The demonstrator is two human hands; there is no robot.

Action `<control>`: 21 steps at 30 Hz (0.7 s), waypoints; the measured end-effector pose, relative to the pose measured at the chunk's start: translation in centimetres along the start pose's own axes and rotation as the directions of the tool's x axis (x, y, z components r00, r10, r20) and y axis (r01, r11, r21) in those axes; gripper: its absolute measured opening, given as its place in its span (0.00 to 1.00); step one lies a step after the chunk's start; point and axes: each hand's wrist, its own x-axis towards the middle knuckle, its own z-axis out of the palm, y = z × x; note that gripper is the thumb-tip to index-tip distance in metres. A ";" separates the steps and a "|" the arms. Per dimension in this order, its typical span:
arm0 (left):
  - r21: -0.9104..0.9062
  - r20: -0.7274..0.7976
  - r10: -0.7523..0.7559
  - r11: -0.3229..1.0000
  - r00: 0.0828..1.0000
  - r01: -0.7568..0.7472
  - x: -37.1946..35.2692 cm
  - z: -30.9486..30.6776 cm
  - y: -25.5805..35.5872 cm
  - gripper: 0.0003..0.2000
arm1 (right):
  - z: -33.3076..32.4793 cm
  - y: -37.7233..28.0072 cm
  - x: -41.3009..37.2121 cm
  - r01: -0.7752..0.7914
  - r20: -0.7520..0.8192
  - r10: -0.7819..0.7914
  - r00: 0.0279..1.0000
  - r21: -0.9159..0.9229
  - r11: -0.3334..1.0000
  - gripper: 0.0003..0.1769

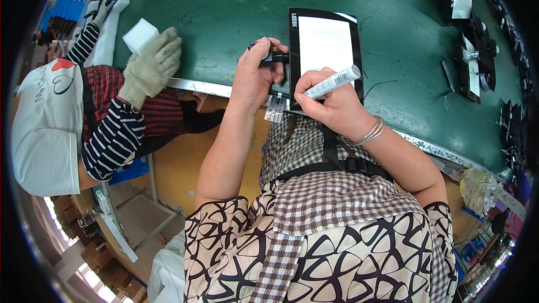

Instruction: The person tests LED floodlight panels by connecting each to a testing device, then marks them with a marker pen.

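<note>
Green table [224, 11] bore the panel [325, 42] at its near edge. Left hand [254, 76] clamped the panel's black fitting [277, 57]; right hand [332, 106] gripped a marker [337, 80] over the frame. Marking seemed the step in hand; a clean stroke called for a steady panel.

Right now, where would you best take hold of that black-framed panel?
Probably its bare right edge, coming from the right: the black-framed panel is thin and flat, the left hand grips the stub on its left side, and the right hand, holding the marker, rests on its near end.
</note>
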 end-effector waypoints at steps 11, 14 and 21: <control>-0.012 0.029 -0.003 1.000 1.000 0.003 -0.1 -0.3 -0.2 0.13 | -2.7 0.0 0.6 -0.053 -0.125 0.133 0.983 0.499 0.865 0.02; 0.014 0.061 0.014 1.000 0.998 -0.015 -0.1 -0.4 -0.3 0.14 | -4.0 0.9 2.6 0.016 -0.247 0.128 0.960 0.510 0.860 0.04; 0.006 0.061 0.009 1.000 0.998 -0.009 -0.1 -0.2 -0.4 0.13 | -4.9 2.7 7.7 0.036 -0.334 0.098 0.937 0.373 0.927 0.06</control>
